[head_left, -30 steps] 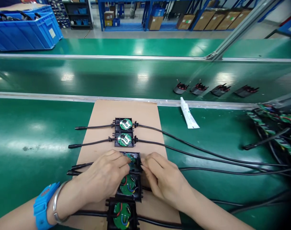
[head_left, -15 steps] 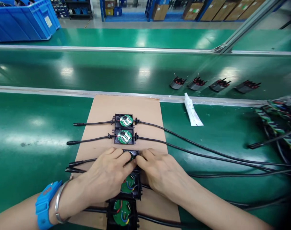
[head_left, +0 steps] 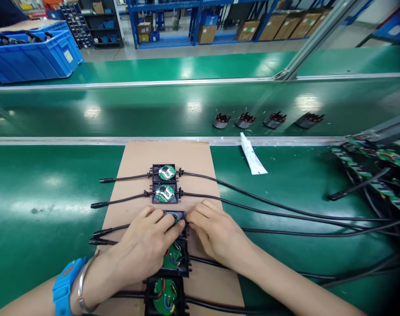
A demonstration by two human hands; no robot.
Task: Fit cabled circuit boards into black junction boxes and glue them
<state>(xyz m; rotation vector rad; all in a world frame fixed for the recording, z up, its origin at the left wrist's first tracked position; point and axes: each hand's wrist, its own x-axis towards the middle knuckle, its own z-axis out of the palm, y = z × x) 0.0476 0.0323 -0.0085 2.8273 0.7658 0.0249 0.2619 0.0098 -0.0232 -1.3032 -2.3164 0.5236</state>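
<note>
My left hand point(head_left: 146, 243) is closed on the left and near side of a small black plastic housing point(head_left: 181, 232), its thumb pressed near the right end. Part of a round green circuit board shows inside; the fingers cover the rest. At the housing's right end, the curled fingertips of my right hand point(head_left: 218, 235) pinch at a black cable point(head_left: 272, 233), the exact grip hidden. Just nearer lies another housing point(head_left: 186, 268) with a green board point(head_left: 173, 255) and coloured wires. A third wired housing point(head_left: 150, 303) sits at the bottom.
Two housings with cables and green boards point(head_left: 167, 172) point(head_left: 165, 193) lie farther up the cardboard sheet point(head_left: 167, 151). A white tube point(head_left: 252, 156) lies to the right. Several motor stators point(head_left: 245, 120) stand behind the rail. Boards and cables point(head_left: 374, 175) pile up at right; a blue crate point(head_left: 31, 57) stands far left.
The camera view has tilted up and shifted slightly right. My right hand's fingertips have moved a little at the housing's right end; my left hand stays on the housing.
</note>
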